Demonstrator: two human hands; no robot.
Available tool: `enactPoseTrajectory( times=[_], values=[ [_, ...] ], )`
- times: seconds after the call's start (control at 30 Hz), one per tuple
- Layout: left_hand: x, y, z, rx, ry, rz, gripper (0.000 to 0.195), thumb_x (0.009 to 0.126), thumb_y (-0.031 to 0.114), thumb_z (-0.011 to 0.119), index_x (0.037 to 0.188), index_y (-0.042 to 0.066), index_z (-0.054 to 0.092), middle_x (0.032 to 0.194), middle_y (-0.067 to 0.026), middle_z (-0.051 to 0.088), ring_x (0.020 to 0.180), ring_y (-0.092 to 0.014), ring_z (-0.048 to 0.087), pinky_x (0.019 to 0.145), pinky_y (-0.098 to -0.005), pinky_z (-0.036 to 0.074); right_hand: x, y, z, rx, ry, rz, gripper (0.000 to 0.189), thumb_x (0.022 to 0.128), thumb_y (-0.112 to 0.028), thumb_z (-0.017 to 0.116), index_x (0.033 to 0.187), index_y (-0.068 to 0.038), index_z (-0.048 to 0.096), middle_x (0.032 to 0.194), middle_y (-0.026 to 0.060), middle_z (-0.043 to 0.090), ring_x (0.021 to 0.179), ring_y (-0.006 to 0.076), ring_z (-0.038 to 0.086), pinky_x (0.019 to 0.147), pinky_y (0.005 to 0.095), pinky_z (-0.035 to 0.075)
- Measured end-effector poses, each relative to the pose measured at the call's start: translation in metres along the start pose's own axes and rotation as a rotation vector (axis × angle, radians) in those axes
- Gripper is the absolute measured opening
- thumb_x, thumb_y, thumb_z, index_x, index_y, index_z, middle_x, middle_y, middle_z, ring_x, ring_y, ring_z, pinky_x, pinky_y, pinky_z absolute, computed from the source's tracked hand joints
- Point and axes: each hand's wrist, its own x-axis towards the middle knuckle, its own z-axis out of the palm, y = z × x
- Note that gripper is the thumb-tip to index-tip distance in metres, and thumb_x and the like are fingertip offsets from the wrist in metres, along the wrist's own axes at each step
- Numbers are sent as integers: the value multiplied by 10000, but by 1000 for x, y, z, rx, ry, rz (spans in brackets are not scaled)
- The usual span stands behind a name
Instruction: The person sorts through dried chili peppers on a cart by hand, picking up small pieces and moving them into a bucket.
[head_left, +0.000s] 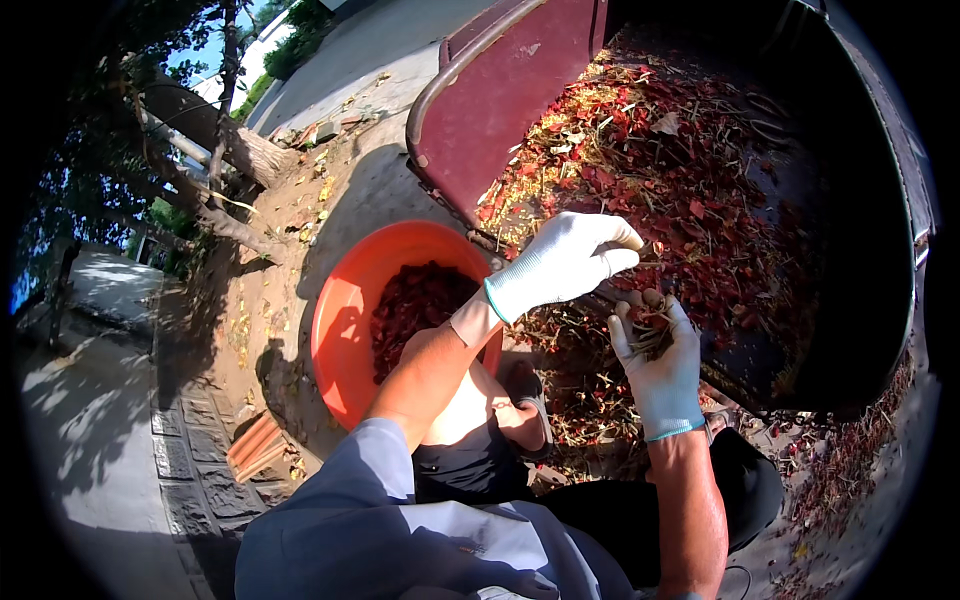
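My left hand (581, 259), in a white knit glove with a green cuff edge, reaches over the edge of the load bed, thumb and fingertips close together; whether something thin is between them cannot be told. Just below it my right hand (660, 349), gloved alike, is palm up with fingers curled around a clump of dry stems and red bits (651, 330). Beyond both hands, red plant pieces (675, 202), which look like dried chilies, lie with pale stems and yellow seeds (551, 172). An orange plastic tub (341, 330) at left holds dark red pieces (420, 307).
The maroon metal side panel (510, 112) of the load bed rises at the top, with a deeply shaded wall at right. Fallen stems and red scraps (585, 390) cover ground near my feet. Reddish bricks (257, 446), a stone edging (180, 457) and a tree trunk (251, 150) are at left.
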Motion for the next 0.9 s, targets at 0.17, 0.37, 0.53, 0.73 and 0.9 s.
enactPoseTrajectory(
  times=[0.17,0.37,0.53,0.73,0.9],
  values=[
    [3,-6,-1,-111,21,9,227,966,183,661,1122,43,748,921,-76,765,807,-114,680,758,-287,545,-1,-3,1,154,16,-46,321,1074,-282,427,1197,-41,599,1166,102,654,1091,269,644,944,459,570],
    [42,-38,-13,103,156,-146,242,937,201,672,1138,91,751,956,-61,755,810,-124,661,776,-288,529,-8,-10,1,32,-85,-16,311,1066,-304,473,1170,-41,605,1123,110,666,1009,254,672,904,425,600],
    [111,-68,-5,370,212,-46,349,911,272,686,1234,142,710,1190,-114,703,1063,-267,679,946,-382,522,-12,-7,5,-39,-182,64,325,1065,-295,476,1152,-16,618,1070,110,673,974,231,680,894,394,608],
    [170,-56,17,548,94,-167,518,919,398,681,1361,134,616,1374,-116,596,1242,-326,582,1044,-443,468,-10,-8,9,-55,-164,95,340,1052,-292,498,1176,-1,623,1078,119,672,996,233,673,926,411,587],
    [133,-45,54,459,-41,253,313,868,285,704,1145,146,744,1246,-84,672,1170,-314,617,983,-444,502,-13,-12,17,-110,-190,98,327,1039,-288,510,1155,-6,626,1081,114,666,989,226,666,929,402,583]
  ],
)
